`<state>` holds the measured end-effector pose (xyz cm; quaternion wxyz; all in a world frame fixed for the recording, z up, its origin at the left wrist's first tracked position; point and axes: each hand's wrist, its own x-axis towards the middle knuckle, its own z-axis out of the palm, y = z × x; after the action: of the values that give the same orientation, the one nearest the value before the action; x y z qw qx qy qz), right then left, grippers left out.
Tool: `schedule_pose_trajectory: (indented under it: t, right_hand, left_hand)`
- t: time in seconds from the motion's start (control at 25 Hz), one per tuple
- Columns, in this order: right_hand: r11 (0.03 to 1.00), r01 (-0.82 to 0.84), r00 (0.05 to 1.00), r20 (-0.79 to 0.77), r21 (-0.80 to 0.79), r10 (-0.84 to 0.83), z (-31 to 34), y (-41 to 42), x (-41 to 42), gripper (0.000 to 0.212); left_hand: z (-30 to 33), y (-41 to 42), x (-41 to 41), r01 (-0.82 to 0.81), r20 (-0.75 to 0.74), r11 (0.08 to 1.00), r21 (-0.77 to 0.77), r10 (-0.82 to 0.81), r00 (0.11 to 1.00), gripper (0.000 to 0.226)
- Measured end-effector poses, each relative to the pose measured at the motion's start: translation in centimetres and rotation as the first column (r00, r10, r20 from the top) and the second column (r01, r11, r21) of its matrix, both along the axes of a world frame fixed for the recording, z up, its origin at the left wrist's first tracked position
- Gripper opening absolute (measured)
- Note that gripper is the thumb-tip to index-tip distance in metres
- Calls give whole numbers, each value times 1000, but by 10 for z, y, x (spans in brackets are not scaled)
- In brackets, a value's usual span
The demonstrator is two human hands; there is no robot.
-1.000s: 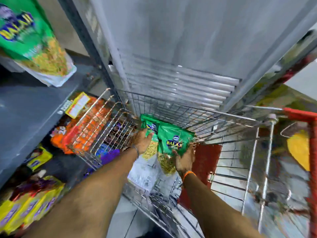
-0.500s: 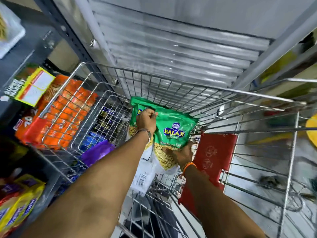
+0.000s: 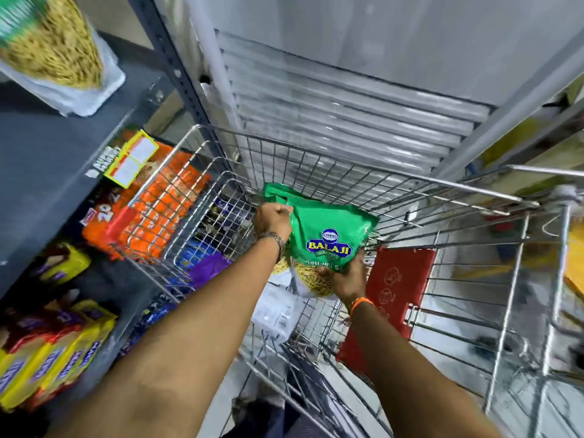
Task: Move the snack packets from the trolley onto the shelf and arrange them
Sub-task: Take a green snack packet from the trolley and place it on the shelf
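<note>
A green snack packet (image 3: 328,235) with a blue and yellow logo is held inside the wire trolley (image 3: 347,172). My left hand (image 3: 273,221) grips its top left corner. My right hand (image 3: 346,278) holds its lower edge from below. A second green packet edge (image 3: 275,192) shows behind the left hand; whether that hand also holds it is unclear. The grey shelf (image 3: 47,172) lies at the left, and one matching packet (image 3: 53,49) lies on it at the top left.
Orange packets (image 3: 151,213) and yellow packets (image 3: 47,361) fill lower shelves on the left. A white packet (image 3: 275,311) lies on the trolley floor. A red flap (image 3: 395,286) hangs on the trolley's right side. A grey ribbed panel (image 3: 347,105) stands behind it.
Both hands have lifted the green packet slightly inside the trolley. The left hand moved from the packet's side to its top corner, and the view tilted back toward the shelf.
</note>
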<state>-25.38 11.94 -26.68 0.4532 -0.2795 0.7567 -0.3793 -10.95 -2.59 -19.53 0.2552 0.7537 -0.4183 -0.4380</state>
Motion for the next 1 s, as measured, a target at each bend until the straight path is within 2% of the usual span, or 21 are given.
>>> schedule_pose_trajectory:
  t: [0.12, 0.28, 0.48, 0.56, 0.72, 0.84, 1.0]
  right_hand:
    - [998, -1, 999, 47, -62, 4, 56, -11, 3, 90]
    - [974, -74, 990, 98, -214, 97, 131, -30, 24, 77]
    - [852, -351, 909, 75, -389, 409, 223, -79, 93, 69]
    - [791, -426, 864, 63, -439, 500, 258, -104, 129, 72]
    - [673, -498, 762, 95, -547, 641, 312, -150, 208, 58]
    - [591, -561, 703, 43, -579, 710, 334, -183, 263, 64]
    - [543, -602, 666, 7, -586, 746, 348, -208, 322, 73]
  left_hand:
    - [52, 9, 20, -112, -102, 992, -51, 107, 989, 18]
    - [132, 26, 58, -294, -312, 933, -207, 222, 924, 11]
    - [239, 37, 147, -505, -497, 784, -361, 296, 816, 17]
    - [279, 40, 183, -568, -527, 707, -421, 319, 788, 23]
    - [336, 41, 258, -648, -588, 559, -517, 319, 744, 18]
    - [357, 42, 304, -686, -610, 454, -569, 327, 722, 18]
    - [372, 34, 352, -718, -629, 354, -599, 346, 696, 17]
